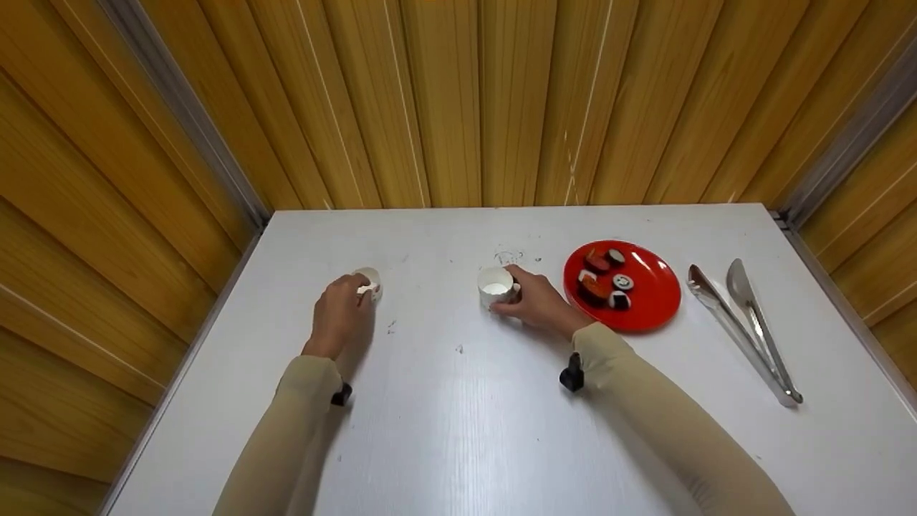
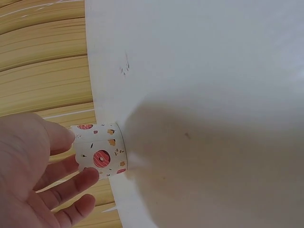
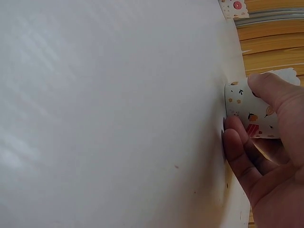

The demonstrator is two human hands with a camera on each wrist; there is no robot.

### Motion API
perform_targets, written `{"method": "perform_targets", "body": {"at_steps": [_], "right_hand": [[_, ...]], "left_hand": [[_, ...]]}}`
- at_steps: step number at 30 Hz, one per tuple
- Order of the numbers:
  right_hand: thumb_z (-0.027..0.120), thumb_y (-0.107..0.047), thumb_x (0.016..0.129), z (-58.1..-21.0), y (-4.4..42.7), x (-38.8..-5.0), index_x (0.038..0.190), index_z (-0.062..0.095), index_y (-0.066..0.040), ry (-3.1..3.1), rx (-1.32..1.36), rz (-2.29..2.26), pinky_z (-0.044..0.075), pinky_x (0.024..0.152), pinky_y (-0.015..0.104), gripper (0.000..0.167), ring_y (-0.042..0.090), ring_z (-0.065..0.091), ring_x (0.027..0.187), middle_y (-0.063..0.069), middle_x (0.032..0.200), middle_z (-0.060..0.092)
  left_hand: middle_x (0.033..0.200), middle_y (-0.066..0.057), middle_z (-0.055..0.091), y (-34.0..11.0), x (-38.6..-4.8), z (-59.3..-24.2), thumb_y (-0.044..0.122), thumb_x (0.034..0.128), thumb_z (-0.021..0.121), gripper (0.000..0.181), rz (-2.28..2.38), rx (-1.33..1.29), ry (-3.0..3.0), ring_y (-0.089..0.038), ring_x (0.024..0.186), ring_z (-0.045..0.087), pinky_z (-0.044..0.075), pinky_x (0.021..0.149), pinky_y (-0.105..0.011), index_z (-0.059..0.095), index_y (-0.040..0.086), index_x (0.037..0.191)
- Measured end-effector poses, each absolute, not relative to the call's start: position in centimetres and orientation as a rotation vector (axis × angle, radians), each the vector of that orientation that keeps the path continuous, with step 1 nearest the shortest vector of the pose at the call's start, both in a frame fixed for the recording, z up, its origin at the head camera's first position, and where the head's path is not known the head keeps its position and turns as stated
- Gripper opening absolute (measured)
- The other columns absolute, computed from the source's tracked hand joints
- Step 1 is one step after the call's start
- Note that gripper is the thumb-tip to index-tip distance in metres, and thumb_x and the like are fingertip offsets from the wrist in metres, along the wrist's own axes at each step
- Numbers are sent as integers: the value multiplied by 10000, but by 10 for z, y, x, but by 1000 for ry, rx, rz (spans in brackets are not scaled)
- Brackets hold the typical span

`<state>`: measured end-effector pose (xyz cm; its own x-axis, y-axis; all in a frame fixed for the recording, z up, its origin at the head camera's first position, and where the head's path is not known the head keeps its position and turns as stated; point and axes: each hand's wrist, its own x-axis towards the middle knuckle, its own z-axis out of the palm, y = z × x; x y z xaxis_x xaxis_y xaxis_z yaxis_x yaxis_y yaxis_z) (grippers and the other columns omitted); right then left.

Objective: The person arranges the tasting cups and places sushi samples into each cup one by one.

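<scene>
My left hand (image 1: pixel 335 315) pinches a small white paper cup (image 2: pixel 103 152) at the left of the table. Red doughnuts and small orange shapes are printed on that cup, and its base meets the table. To the right, my right hand (image 1: pixel 537 301) grips a second paper cup (image 1: pixel 494 288) of the same kind, thumb on one side and fingers on the other. This cup stands upright, its white inside showing from above. In the right wrist view the left-hand cup (image 3: pixel 233 8) also appears at the top edge.
Just right of my right hand lies a red plate (image 1: pixel 655 283) with several sushi pieces (image 1: pixel 594 289). Beyond it, metal tongs (image 1: pixel 749 330) lie spread on the white table (image 1: pixel 451 430). A wood-patterned wall (image 1: pixel 444 107) borders the table's far edge.
</scene>
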<state>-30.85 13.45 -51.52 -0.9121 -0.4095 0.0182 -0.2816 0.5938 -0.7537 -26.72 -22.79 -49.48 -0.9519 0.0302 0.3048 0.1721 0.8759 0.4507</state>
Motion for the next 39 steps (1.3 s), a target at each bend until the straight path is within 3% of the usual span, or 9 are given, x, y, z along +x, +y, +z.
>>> {"method": "perform_targets", "body": {"at_steps": [9,20,32,39], "right_hand": [[853,-265,869,-516,135,-309,1413,516,-130,2651,-570,-1227,482,1013,444,654,246,563,1104,82,1297,644],[849,-262,872,-518,137,-309,1407,520,-109,2656,-655,-1244,485,991,416,647,217,580,1100,66,1264,657],[851,-260,872,-515,135,-310,1429,505,-104,2660,-609,-1228,466,1041,441,674,228,575,1151,84,1324,643],[854,-264,868,-518,136,-308,1422,514,-105,2672,-615,-1225,483,966,406,670,220,573,1073,73,1309,653]], "left_hand": [[1244,-173,683,-220,-265,-492,109,986,691,210,-677,-182,-2654,-336,1079,673,574,845,-460,710,20,1175],[1159,-174,706,-198,-266,-487,82,974,706,160,-635,-345,-2500,-342,1018,691,589,782,-446,724,9,1114],[1150,-146,719,-164,-269,-480,219,996,708,235,-636,-474,-2468,-310,1036,683,567,872,-438,725,32,1136],[1147,-118,724,-140,-269,-479,204,992,712,213,-635,-560,-2455,-290,1021,693,568,863,-419,728,51,1138]]}}
